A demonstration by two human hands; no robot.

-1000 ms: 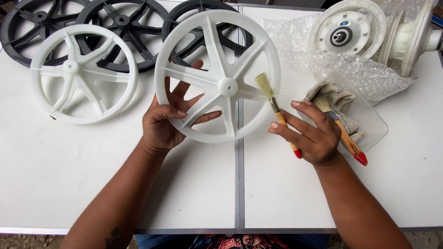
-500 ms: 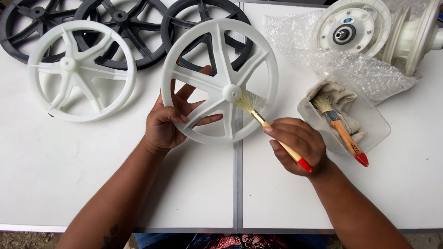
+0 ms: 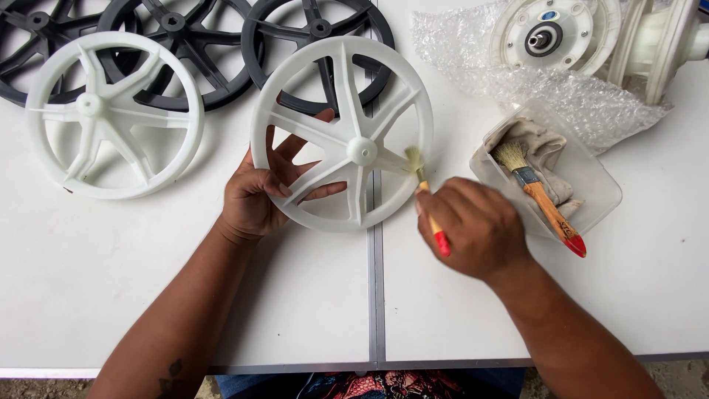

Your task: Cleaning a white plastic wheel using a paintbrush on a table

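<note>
I am looking down at a white wheel [image 3: 342, 133] with five spokes, sitting just above centre on the white table [image 3: 111, 295] and straddling the seam between its two panels. My left hand [image 3: 258, 193] is supporting the wheel from behind at its 8 o'clock side, fingers spread open and showing through the gaps between the spokes, the thumb lying along the lower edge; it is bracing rather than clasping. My right hand [image 3: 473, 225] is closed around a small brush [image 3: 427, 201] with a red-tipped handle, and the pale bristles are touching the wheel at about 3 o'clock from the hub, on a spoke near the rim. At 9 o'clock from the wheel a second white wheel [image 3: 114, 114] is lying flat, well apart from it. At 11 to 12 o'clock three dark wheels [image 3: 177, 44] are overlapping one another, the nearest partly hidden behind the wheel I am working on. At 3 o'clock a clear tub [image 3: 602, 196] is holding a rag [image 3: 543, 151] and a larger brush [image 3: 535, 192] with a wooden handle and red tip. At 1 to 2 o'clock bubble wrap [image 3: 561, 92] is lying under white round machine parts [image 3: 550, 33].
</note>
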